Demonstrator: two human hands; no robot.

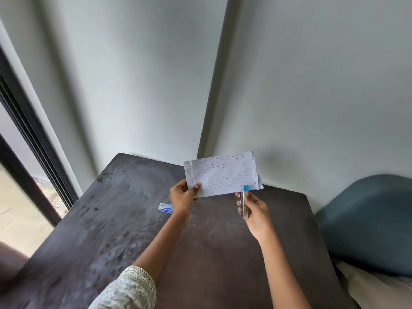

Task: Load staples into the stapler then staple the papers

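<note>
From the head camera we see the papers (223,175) lifted above the far part of the table (111,219), close to the wall. Our left hand (182,195) is closed on the lower left corner of the papers, thumb on the front. Our right hand (254,210) is wrapped around the stapler (244,201), which stands almost upright, and its blue nose touches the lower edge of the papers, toward their right end.

We judge that the stapling step is in hand, and the many small dark marks on the papers suggest staples already placed. To do it well, we should keep the sheets flush with the left hand, push the edge fully into the mouth of the stapler, and squeeze in one firm press, holding the paper taut so it does not bend away.

The papers are thin, white and a little crumpled, with sheets not fully aligned at the right end. The stapler looks slim, of shiny metal with a blue plastic tip. The small blue staple box (165,208) lies on the table, just left of the left hand. The table is dark, smooth and smeared.
</note>
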